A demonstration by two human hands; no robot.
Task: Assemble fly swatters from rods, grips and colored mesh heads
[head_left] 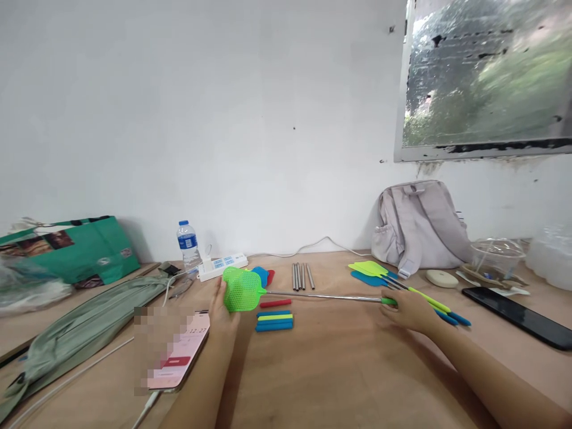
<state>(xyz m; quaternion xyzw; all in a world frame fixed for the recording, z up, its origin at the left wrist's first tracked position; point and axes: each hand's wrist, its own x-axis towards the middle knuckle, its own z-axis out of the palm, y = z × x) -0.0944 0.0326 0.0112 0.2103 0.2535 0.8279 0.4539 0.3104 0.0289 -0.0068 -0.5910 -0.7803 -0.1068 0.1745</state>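
A green fly swatter (pixel 243 290) is stretched sideways above the table, its thin metal rod drawn out long. My left hand (pixel 221 307) is closed on the outer edge of its mesh head. Around its short green handle, at the other end, the fingers of my right hand (pixel 409 308) are wrapped. Partly hidden behind the green mesh lie a blue swatter head (pixel 260 274) and a red one (pixel 270 276). Several metal tubes (pixel 302 277) lie beyond the rod. Nearer are a red handle (pixel 276 304) and a stack of blue and yellow handles (pixel 274 326). Yellow and blue swatters (pixel 369 269) lie beside my right hand.
On the left are a phone (pixel 181 351), a grey-green cloth bag (pixel 89 328), a water bottle (pixel 187 244), a power strip (pixel 223 266) and a green bag (pixel 89 247). At right stand a backpack (pixel 415 226), a black phone (pixel 518 316) and a plastic cup (pixel 496 256).
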